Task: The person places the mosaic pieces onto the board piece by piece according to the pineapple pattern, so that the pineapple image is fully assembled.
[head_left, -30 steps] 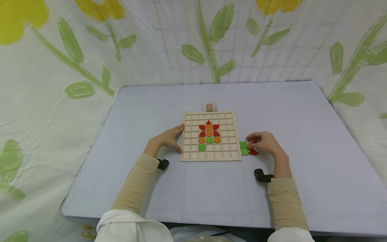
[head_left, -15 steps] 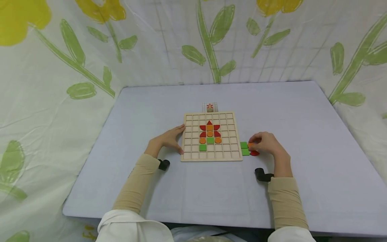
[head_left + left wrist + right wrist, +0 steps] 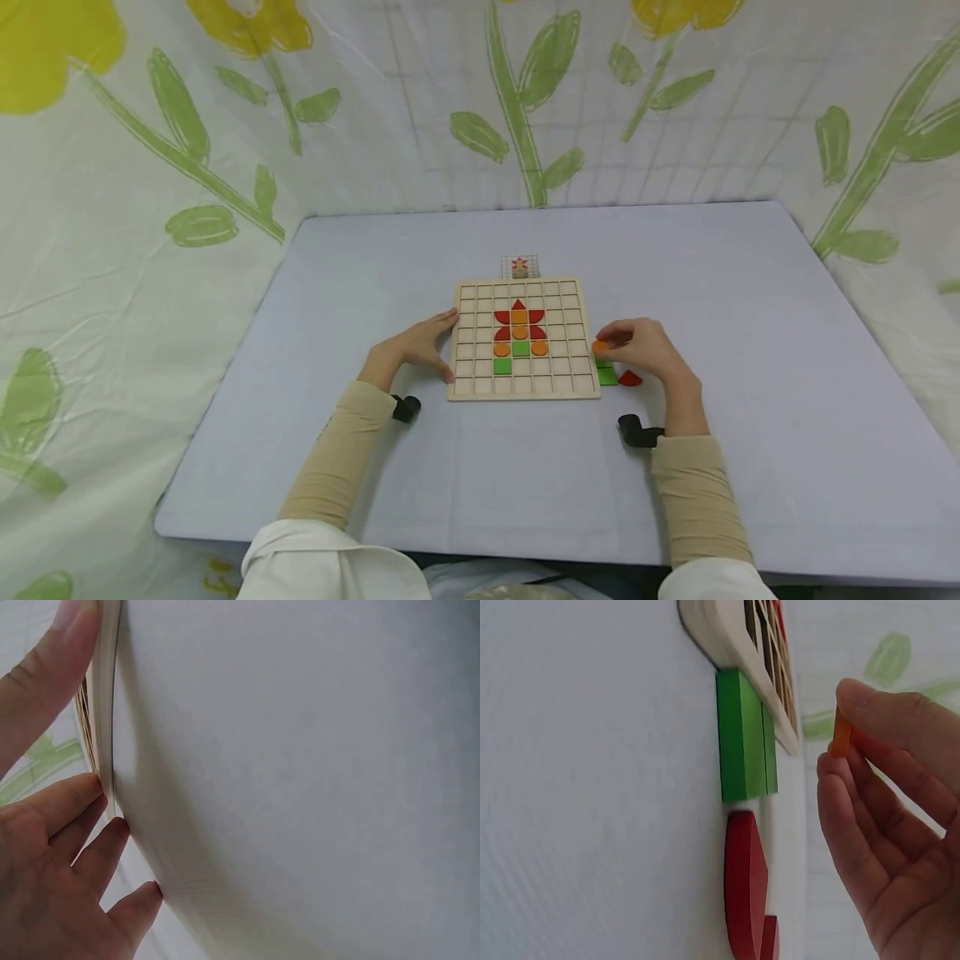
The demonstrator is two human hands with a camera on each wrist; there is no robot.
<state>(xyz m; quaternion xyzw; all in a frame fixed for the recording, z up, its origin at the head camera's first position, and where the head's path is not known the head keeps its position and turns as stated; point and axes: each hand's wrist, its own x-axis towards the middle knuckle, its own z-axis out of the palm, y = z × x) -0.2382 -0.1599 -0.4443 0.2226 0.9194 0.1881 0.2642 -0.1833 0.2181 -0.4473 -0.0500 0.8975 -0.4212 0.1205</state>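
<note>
The wooden grid board (image 3: 566, 333) lies mid-table, bearing a figure of red, orange and green pieces. My left hand (image 3: 414, 346) rests against its left side, fingers and thumb spread along the edge; the left wrist view shows the fingertips (image 3: 112, 829) at the rim. Between thumb and fingers my right hand (image 3: 647, 346) pinches a round orange tile (image 3: 600, 347), raised at the board's right edge. Below that hand, green square tiles (image 3: 606, 377) sit against the board, and a red curved piece (image 3: 742, 885) lies beside them, with another red one partly hidden behind it.
A small pattern card (image 3: 520, 266) with a gridded red figure lies at the board's far edge. White cloth covers the table (image 3: 525, 475). Behind it hangs a flower-painted sheet (image 3: 420, 83). A black camera mount (image 3: 637, 432) juts from the right wrist.
My right hand has lifted the orange tile off the table and moved left with it toward the board, uncovering more of the red piece. The left hand stays in place.
</note>
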